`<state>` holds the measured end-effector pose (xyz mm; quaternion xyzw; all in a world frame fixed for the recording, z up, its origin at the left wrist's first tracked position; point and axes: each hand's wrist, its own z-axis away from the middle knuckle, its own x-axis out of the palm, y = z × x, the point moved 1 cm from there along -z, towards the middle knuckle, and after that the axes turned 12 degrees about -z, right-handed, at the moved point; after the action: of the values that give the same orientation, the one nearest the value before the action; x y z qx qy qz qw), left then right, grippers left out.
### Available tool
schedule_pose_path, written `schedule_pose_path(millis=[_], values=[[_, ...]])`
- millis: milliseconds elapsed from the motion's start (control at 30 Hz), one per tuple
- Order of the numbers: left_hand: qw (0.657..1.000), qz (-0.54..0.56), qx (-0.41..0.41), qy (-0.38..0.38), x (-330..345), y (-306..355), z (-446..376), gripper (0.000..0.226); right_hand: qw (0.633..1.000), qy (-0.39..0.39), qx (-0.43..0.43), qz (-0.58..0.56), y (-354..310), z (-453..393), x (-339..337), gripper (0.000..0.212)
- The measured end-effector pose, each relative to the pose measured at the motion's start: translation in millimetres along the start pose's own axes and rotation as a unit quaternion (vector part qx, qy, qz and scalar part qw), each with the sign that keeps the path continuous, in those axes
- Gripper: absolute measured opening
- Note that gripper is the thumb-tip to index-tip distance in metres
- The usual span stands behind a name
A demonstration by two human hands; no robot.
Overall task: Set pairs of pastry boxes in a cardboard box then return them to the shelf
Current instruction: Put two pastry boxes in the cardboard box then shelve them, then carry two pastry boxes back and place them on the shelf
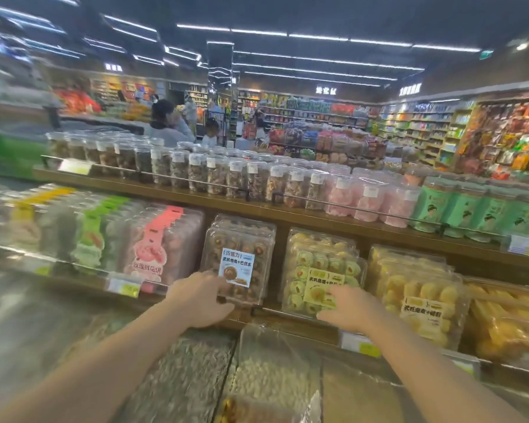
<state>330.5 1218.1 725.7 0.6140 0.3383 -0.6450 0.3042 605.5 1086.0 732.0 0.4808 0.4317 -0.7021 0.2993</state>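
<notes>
Clear pastry boxes stand upright in rows on the wooden shelf [269, 311] in front of me. My left hand [200, 297] grips the lower left corner of the front chocolate pastry box [242, 239], fingers on its face and thumb under its bottom edge. My right hand [348, 306] holds the lower front of the green pastry box [318, 261], one stack to the right, covering part of its yellow label. Both boxes sit in their stacks on the shelf. The picture is blurred.
Yellow pastry boxes [419, 300] stand to the right and pink ones [153, 248] to the left. Clear jars [226, 175] line the shelf above. Bins of nuts under clear lids [269, 377] lie below my arms. People [165, 123] stand in the aisle behind.
</notes>
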Motion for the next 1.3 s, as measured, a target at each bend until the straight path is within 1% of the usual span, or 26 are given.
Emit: schedule_pose_path(millis=[33,133,167,233,267,300,400,467,533,567,600,733,867,933,1067,1200,1300], values=[[1.000,0.003,-0.017,-0.006,1,-1,14,0.052,1.000,-0.005,-0.022,0.006,-7,-1,2,0.074],[0.997,0.022,-0.078,-0.015,7,-6,64,0.026,0.994,-0.031,-0.097,0.031,-38,1,17,0.076],[0.993,0.029,-0.110,-0.019,10,-8,84,0.031,0.989,-0.042,-0.134,0.042,-51,1,26,0.074],[0.984,0.031,-0.173,-0.035,17,-13,126,0.066,0.975,-0.065,-0.203,0.059,-81,6,46,0.070],[0.979,0.022,-0.199,-0.042,20,-17,148,0.077,0.967,-0.080,-0.231,0.067,-97,13,57,0.070],[0.972,0.016,-0.227,-0.052,22,-22,174,0.078,0.958,-0.096,-0.260,0.072,-114,22,68,0.072],[0.952,0.006,-0.295,-0.079,21,-37,256,0.062,0.930,-0.146,-0.331,0.059,-167,63,101,0.077],[0.934,0.005,-0.346,-0.094,19,-47,315,0.052,0.911,-0.160,-0.376,0.057,-203,101,121,0.071],[0.911,-0.001,-0.401,-0.098,19,-57,376,0.035,0.893,-0.161,-0.417,0.054,-234,142,140,0.064],[0.899,0.001,-0.428,-0.094,18,-61,407,0.029,0.883,-0.163,-0.438,0.053,-248,163,147,0.065],[0.887,0.007,-0.453,-0.092,18,-64,437,0.028,0.872,-0.167,-0.457,0.053,-261,185,153,0.067],[0.844,0.004,-0.526,-0.102,17,-61,562,0.052,0.837,-0.188,-0.511,0.063,-306,274,172,0.071],[0.797,0.024,-0.595,-0.103,22,-39,693,0.060,0.803,-0.205,-0.553,0.092,-342,377,192,0.066],[0.772,0.029,-0.628,-0.095,24,-21,763,0.060,0.781,-0.217,-0.577,0.100,-354,436,207,0.067],[0.713,0.042,-0.696,-0.077,37,29,905,0.057,0.728,-0.241,-0.631,0.120,-376,557,244,0.079],[0.644,0.072,-0.757,-0.086,58,93,1030,0.056,0.657,-0.253,-0.690,0.170,-392,676,287,0.080],[0.589,0.115,-0.795,-0.088,82,140,1103,0.059,0.601,-0.280,-0.721,0.199,-392,764,334,0.078]])
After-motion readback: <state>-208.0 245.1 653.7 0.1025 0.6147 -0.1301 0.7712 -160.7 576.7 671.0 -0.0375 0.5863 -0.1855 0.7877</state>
